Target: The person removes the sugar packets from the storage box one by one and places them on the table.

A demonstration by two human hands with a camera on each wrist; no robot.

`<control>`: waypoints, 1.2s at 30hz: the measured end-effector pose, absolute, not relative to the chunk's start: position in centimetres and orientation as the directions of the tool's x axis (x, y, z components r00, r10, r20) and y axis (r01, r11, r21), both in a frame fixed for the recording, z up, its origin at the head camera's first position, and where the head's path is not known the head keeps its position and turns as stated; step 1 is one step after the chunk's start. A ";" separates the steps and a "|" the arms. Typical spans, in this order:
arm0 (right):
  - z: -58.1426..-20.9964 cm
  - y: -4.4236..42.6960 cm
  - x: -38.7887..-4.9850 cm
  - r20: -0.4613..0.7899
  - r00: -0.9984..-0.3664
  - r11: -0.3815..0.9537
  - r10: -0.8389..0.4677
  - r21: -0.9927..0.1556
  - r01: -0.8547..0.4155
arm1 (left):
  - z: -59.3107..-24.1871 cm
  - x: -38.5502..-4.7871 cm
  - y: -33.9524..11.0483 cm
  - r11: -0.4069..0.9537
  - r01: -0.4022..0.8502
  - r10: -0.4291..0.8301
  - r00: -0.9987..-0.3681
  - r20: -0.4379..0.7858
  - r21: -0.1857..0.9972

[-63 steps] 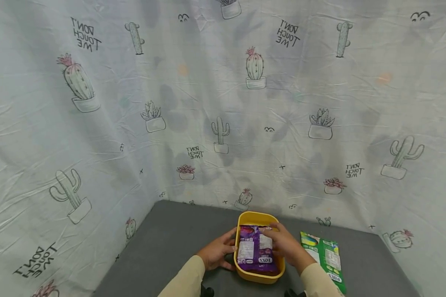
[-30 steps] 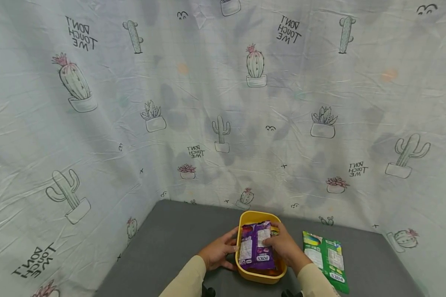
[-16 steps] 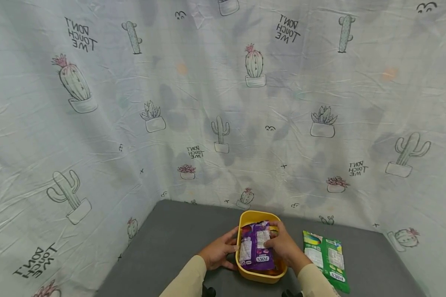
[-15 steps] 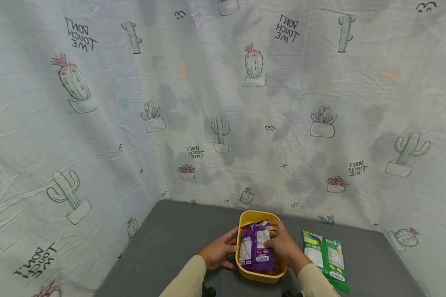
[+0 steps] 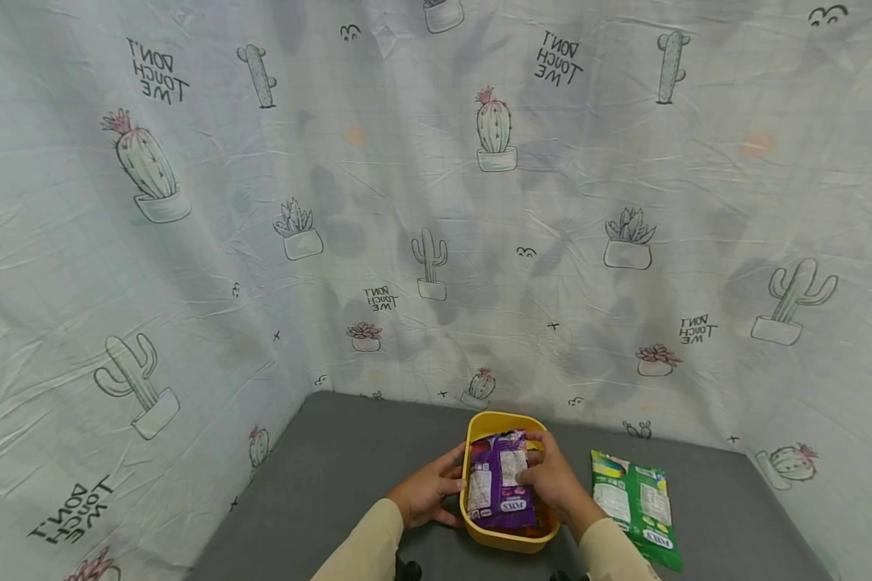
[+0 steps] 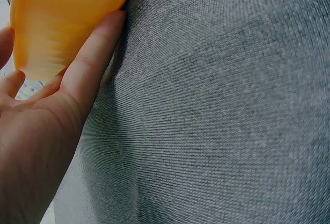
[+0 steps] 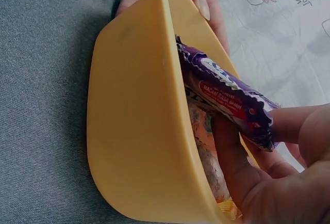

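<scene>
A yellow plastic container [image 5: 505, 542] stands on the grey surface, with a purple candy bag [image 5: 505, 480] lying tilted at its opening. My right hand [image 5: 555, 484] pinches that bag's right edge between thumb and fingers, as the right wrist view shows at the bag's side [image 7: 227, 92]. Beneath it, orange wrappers [image 7: 203, 131] show inside the container. My left hand [image 5: 425, 491] rests against the container's left outer wall; its fingers lie fairly straight along the yellow side [image 6: 62, 22] in the left wrist view.
A green candy bag [image 5: 635, 508] lies flat to the right of the container, close to the right forearm. Behind and along the sides hangs a white curtain [image 5: 436, 202] printed with cacti. The grey surface [image 5: 320, 468] extends left of the hands.
Since two seconds ago, my right hand has shifted its hold to the purple candy bag's edge and tilted the bag, uncovering contents beneath. The left hand has stayed on the container. Recent movement is slight.
</scene>
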State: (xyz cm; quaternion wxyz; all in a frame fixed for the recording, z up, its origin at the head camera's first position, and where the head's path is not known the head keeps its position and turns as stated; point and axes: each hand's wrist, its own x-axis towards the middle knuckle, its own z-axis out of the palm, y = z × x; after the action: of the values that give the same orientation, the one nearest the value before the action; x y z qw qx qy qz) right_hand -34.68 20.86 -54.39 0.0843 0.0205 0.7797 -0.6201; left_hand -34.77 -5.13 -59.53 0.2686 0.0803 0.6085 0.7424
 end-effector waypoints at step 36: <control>-53.8 21.3 -34.5 -0.116 -0.993 0.214 -0.009 -0.970 0.111 | -59.9 -35.0 -5.2 -0.117 -0.300 0.506 -0.838 -0.203 0.947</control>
State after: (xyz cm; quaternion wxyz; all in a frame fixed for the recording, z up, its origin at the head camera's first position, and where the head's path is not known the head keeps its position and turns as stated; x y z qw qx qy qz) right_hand -34.49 21.28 -53.82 0.0482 0.0327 0.7777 -0.6260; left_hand -34.98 -5.17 -59.94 0.2715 0.0847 0.6063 0.7427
